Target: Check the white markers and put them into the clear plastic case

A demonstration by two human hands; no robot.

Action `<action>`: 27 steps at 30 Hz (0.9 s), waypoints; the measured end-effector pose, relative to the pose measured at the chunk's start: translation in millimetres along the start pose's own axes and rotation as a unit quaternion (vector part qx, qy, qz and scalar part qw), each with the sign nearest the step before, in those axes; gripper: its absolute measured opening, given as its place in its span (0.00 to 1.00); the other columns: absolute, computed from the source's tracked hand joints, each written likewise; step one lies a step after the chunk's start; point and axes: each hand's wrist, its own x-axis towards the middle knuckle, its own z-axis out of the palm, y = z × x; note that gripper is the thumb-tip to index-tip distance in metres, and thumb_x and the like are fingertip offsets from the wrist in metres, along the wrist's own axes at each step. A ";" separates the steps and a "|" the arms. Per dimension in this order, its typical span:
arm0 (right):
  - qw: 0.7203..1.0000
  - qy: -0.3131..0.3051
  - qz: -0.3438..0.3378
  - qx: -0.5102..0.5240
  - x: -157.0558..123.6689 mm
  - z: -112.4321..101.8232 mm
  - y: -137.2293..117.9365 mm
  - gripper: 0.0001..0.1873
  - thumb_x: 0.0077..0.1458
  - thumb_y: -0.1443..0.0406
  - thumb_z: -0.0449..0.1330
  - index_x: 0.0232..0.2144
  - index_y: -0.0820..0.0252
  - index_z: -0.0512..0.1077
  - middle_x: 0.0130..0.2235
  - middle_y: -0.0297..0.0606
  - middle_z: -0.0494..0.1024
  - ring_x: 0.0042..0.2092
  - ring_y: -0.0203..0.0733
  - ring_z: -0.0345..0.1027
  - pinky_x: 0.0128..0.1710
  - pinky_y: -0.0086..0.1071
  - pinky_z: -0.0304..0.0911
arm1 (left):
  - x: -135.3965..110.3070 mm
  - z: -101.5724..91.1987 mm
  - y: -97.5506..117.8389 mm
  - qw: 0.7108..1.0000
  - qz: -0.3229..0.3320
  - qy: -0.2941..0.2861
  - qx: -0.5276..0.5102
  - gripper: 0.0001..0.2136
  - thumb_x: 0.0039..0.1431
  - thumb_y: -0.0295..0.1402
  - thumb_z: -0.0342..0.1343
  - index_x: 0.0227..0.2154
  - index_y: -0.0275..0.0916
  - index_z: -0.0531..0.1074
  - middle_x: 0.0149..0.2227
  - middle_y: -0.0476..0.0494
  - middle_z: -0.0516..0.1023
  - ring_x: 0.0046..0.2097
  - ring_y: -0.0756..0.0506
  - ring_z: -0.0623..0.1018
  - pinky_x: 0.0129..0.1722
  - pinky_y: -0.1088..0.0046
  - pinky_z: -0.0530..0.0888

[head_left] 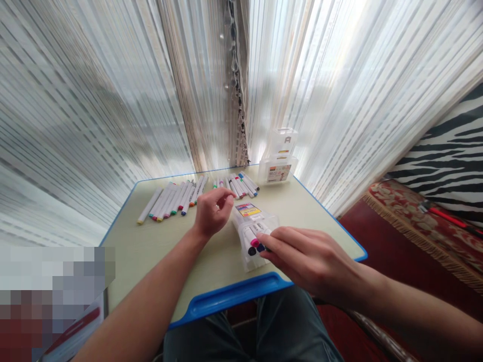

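Observation:
A clear plastic marker case (247, 259) lies tilted on the table in front of me, its flap with a yellow and blue label (249, 209) folded back on the far side. Inside are several white markers; a pink-capped marker (254, 242) and a black-capped marker (251, 250) show at the near end. My right hand (309, 254) is at the case's right side, its fingers pinched on a dark-capped marker, mostly hidden by them. Just left of the flap, my left hand (214, 212) is loosely closed, with nothing seen in it.
A row of white markers with coloured ends (171, 198) lies at the left back, and another group of markers (241, 185) at the back middle. A second clear case (279, 168) stands open at the back right. The table has a blue rim (234, 296).

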 end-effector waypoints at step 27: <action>0.972 0.223 0.040 -0.062 11.7 -29.1 24.5 0.07 0.57 0.72 0.63 0.37 0.57 0.78 0.30 0.37 0.82 0.29 0.38 0.75 0.28 0.32 0.68 | -0.8 1.1 -2.6 1.000 -0.004 -0.021 0.021 0.09 0.59 0.30 0.52 0.28 0.37 0.76 0.23 0.47 0.77 0.24 0.50 0.72 0.28 0.74 0.69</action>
